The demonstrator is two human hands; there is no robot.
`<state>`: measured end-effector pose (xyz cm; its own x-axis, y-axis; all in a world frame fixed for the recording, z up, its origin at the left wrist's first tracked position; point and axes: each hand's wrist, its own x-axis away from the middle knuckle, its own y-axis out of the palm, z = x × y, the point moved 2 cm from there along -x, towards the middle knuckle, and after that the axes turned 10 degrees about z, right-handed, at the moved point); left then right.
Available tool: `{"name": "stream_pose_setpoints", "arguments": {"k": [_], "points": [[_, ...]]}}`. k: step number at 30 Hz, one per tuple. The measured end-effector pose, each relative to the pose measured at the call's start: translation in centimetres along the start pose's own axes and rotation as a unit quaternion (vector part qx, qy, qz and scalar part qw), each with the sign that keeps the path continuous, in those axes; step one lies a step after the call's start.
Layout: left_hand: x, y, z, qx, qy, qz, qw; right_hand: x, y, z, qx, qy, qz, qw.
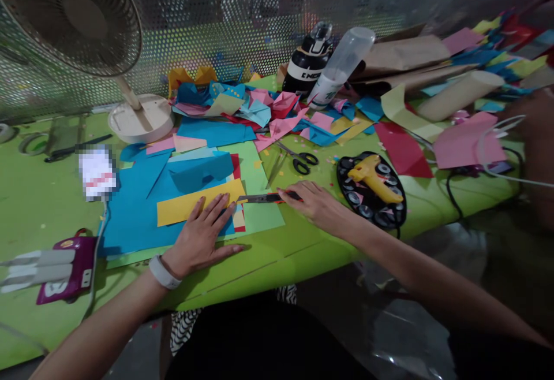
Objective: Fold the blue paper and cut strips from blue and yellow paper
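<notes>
My left hand (201,233) lies flat with fingers spread, its fingertips pressing on a yellow paper strip (173,211). Beneath the strip are sheets of blue paper (125,218) and light green paper (264,212), with narrow red and white edges showing. My right hand (318,205) is closed around the dark and red handle of a utility knife (264,198). The blade points left, and its tip is at the right end of the yellow strip; whether it touches the paper I cannot tell. A folded blue paper piece (201,172) rests just behind the strip.
Black-handled scissors (303,161) lie behind my right hand. A yellow hot glue gun (374,178) rests on a black tray (346,166) to the right. Coloured paper scraps (277,108), two bottles (305,65) (341,68) and a fan (141,117) stand behind. A phone (97,172) lies left.
</notes>
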<state>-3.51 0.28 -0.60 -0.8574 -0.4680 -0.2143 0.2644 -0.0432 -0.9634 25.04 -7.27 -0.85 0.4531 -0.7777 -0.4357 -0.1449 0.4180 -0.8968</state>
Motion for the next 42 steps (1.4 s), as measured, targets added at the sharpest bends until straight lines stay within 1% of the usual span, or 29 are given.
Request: {"name": "stream_pose_setpoints", "arguments": {"k": [6, 13, 20, 26, 30, 36, 42], "points": [[-0.06, -0.11, 0.11, -0.006, 0.0, -0.012, 1.0, 0.35, -0.39, 0.06, 0.01, -0.003, -0.013, 1.0], [-0.08, -0.26, 0.1, -0.008, 0.002, -0.006, 1.0, 0.12, -0.02, 0.1, -0.013, 0.001, -0.014, 1.0], [-0.04, -0.24, 0.12, -0.007, -0.004, -0.013, 1.0, 0.76, 0.06, 0.4, -0.027, 0.008, -0.03, 0.999], [-0.04, -0.2, 0.13, -0.003, 0.004, 0.0, 1.0, 0.29, 0.3, 0.22, -0.028, 0.015, -0.013, 0.999], [-0.03, -0.19, 0.1, -0.007, 0.003, -0.004, 1.0, -0.11, 0.45, -0.08, -0.026, 0.009, -0.016, 0.999], [-0.02, -0.17, 0.06, -0.005, 0.001, -0.007, 1.0, 0.27, 0.24, 0.02, -0.031, -0.005, -0.019, 0.999], [-0.06, -0.2, 0.12, -0.004, 0.001, -0.007, 1.0, 0.0, 0.41, -0.18, -0.036, 0.008, -0.015, 0.999]]}}
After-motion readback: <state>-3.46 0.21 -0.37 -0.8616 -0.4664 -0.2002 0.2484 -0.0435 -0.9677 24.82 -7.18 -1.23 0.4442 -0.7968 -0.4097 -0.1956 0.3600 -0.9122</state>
